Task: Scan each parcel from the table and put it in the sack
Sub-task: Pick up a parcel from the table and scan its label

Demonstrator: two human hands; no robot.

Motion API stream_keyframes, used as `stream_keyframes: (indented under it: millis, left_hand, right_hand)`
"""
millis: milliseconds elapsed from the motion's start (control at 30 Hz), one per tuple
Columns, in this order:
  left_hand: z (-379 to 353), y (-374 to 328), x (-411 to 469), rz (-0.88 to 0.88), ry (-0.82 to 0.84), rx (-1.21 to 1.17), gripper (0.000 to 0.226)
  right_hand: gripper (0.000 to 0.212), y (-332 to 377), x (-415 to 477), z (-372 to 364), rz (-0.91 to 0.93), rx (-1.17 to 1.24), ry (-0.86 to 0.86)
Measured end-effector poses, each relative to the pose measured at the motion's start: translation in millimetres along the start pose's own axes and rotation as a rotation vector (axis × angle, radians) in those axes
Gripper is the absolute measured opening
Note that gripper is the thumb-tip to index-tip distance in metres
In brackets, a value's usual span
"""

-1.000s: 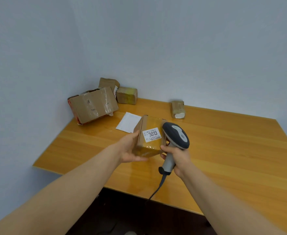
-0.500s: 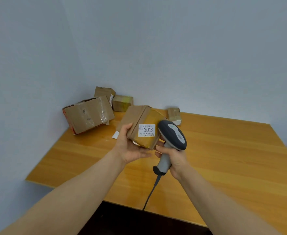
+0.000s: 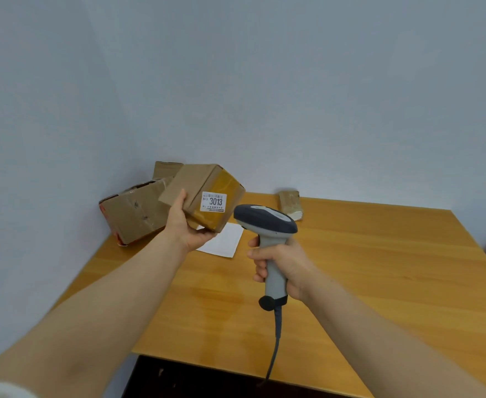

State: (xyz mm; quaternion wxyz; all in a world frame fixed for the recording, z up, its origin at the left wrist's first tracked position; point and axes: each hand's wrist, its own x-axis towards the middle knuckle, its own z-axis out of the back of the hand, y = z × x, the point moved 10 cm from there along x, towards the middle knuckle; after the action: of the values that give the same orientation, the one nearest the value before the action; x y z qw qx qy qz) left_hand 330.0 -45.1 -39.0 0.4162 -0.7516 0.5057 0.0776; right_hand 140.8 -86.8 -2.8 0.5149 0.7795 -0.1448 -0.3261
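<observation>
My left hand (image 3: 182,225) grips a small taped cardboard parcel (image 3: 195,186) from below, lifted above the wooden table (image 3: 351,268) and tilted. Its white label reading 3013 (image 3: 213,201) faces me. My right hand (image 3: 282,261) grips the handle of a grey barcode scanner (image 3: 266,222), whose dark head sits just right of the label, a small gap apart. The scanner's cable (image 3: 274,340) hangs down past the table's front edge. No sack is in view.
A bigger battered cardboard box (image 3: 132,214) leans in the far left corner with another box (image 3: 165,169) behind it. A small wrapped parcel (image 3: 290,203) lies by the back wall. A white paper sheet (image 3: 224,239) lies under the lifted parcel. Walls close the left and back.
My left hand has lifted the parcel up and to the left, off the table. The scanner has drawn slightly apart from it to the right. The view has tilted upward.
</observation>
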Motion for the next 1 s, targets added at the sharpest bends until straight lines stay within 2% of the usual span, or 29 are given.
stream_keyframes:
  millis: [300,1000]
  left_hand:
    - [9.2,-14.2,9.5,-0.022,-0.075,0.046,0.048]
    - [10.5,-4.8,27.3,0.032,-0.081,0.08,0.054]
  right_hand:
    - [0.019,14.0,-1.5,-6.9,-0.01,-0.009,-0.046]
    - [0.021,16.0,-7.1,-0.6,-0.037,0.018,-0.123]
